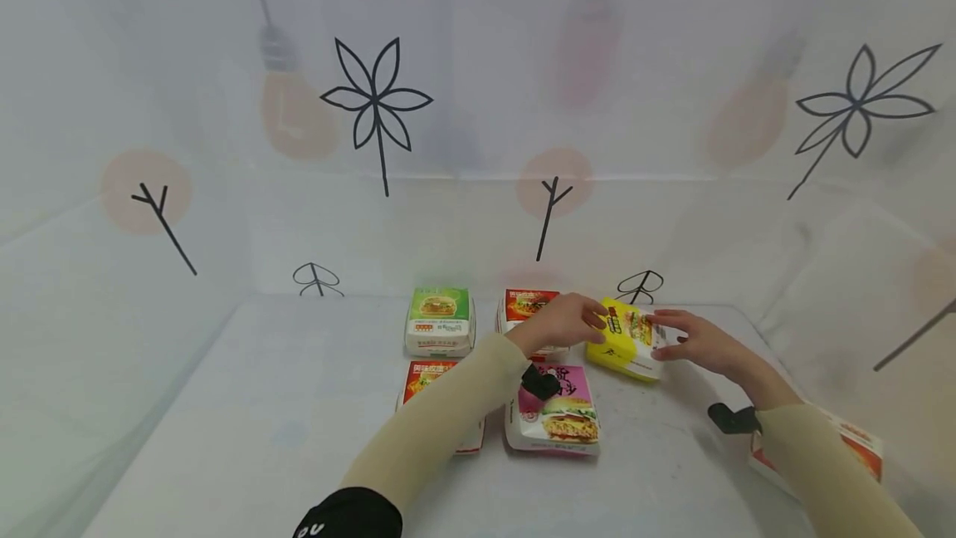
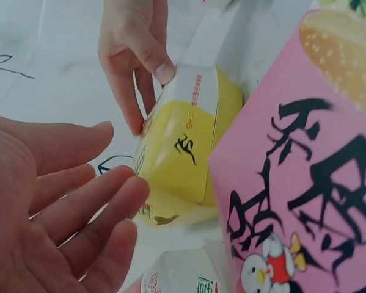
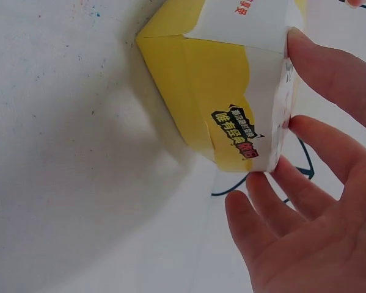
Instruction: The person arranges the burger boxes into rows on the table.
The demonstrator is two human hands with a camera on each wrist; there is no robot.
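Nearest the camera are your two sleeves, cream with a dark cuff on the left; a dark strap sits at each wrist. Your left hand [image 1: 562, 320] reaches over the boxes to the yellow box [image 1: 626, 339], fingers straight and relaxed, fingertips at its left side; the left wrist view shows the palm spread and the fingers [image 2: 97, 201] just beside the box [image 2: 183, 159], not curled round it. Your right hand [image 1: 690, 340] is at the box's right side, fingers long and loose; in the right wrist view the thumb [image 3: 335, 73] lies against the box's white edge and the other fingers stand just off it; no clenched grip on either side. The yellow box [image 3: 222, 104] rests tilted on the white table [image 1: 246, 405], at the right of the far row; pink box [image 1: 556, 409] just near-left of it; red box [image 1: 526, 305] far behind your left hand; green box [image 1: 441, 320] left of that; another red box [image 1: 429, 376] near-left, partly under your left sleeve; one more box [image 1: 859, 442] under your right forearm, near right edge.
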